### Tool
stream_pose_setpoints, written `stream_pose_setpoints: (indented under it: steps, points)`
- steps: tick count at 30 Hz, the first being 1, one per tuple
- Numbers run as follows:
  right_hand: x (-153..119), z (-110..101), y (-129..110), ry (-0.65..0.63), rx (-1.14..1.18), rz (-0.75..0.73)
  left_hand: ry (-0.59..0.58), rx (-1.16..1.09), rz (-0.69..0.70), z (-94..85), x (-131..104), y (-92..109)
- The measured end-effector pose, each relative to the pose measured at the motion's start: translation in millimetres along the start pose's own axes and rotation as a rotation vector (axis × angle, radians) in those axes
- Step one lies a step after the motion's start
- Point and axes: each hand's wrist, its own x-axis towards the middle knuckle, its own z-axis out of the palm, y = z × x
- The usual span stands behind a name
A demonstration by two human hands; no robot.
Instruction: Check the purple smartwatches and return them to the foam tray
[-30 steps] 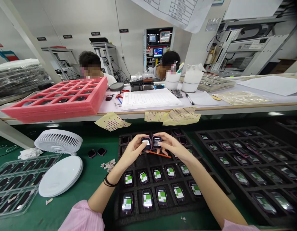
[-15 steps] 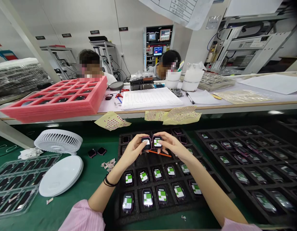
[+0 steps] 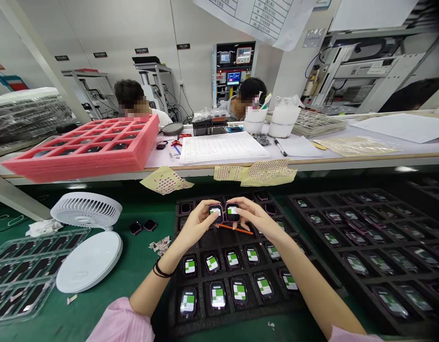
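Side by side above a black foam tray (image 3: 201, 322), two smartwatch bodies with lit screens are held up. My left hand (image 3: 199, 220) is closed on the left smartwatch (image 3: 215, 212), its thumb lying over the screen. In my right hand (image 3: 254, 214) is the right smartwatch (image 3: 232, 212), with fingers curled about its edge. Just beneath them an orange stick (image 3: 237, 229) lies slantwise; whether a hand touches it I cannot tell. Rows of watches with green-and-white screens, such as one watch (image 3: 239, 289), fill tray slots nearer me.
A second black tray of watches (image 3: 356, 262) lies right. Left are a white fan (image 3: 89, 261), a clear tray (image 3: 22, 273), two dark watches (image 3: 143, 226) and paper scraps (image 3: 160, 245). A shelf (image 3: 205, 167) ahead carries a pink foam tray (image 3: 134, 152). Two people sit beyond it.
Both hands keep hold of the smartwatches in nearly the same place. The right thumb has shifted slightly on its screen. A dark-haired head now shows at the far right.
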Motion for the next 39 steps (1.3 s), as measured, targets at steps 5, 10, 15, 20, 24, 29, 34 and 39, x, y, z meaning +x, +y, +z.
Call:
stream_pose_setpoints:
  steps: [5,10,15,20,24,29,34,39]
  points:
    - [-0.8,-0.8,0.3,-0.045,-0.007,-0.012,0.023,-0.005,0.004,1.2,0.3,0.2]
    - [0.5,-1.6,2.8,-0.042,-0.014,-0.015,0.019,0.041,0.0,-1.4,0.9,-0.4]
    - [0.2,-1.4,2.1,-0.038,-0.018,-0.019,-0.007,0.044,0.02,-2.5,0.8,-2.4]
    - [-0.3,-1.3,1.5,-0.002,-0.018,-0.013,-0.008,0.043,0.021,-2.1,0.5,-3.6]
    - [0.8,-1.6,3.6,0.022,-0.012,-0.013,0.006,0.035,0.021,-2.9,1.4,-5.7]
    - [1.0,-1.6,3.2,0.038,0.013,-0.008,-0.045,-0.029,-0.012,-4.8,0.4,-0.9]
    - [0.1,-2.7,1.0,0.029,0.107,0.034,-0.161,-0.296,-0.101,-8.8,-2.6,8.4]
    - [0.2,-6.3,0.3,-0.022,0.262,0.102,-0.19,-0.456,-0.109,-10.9,-2.9,8.2]
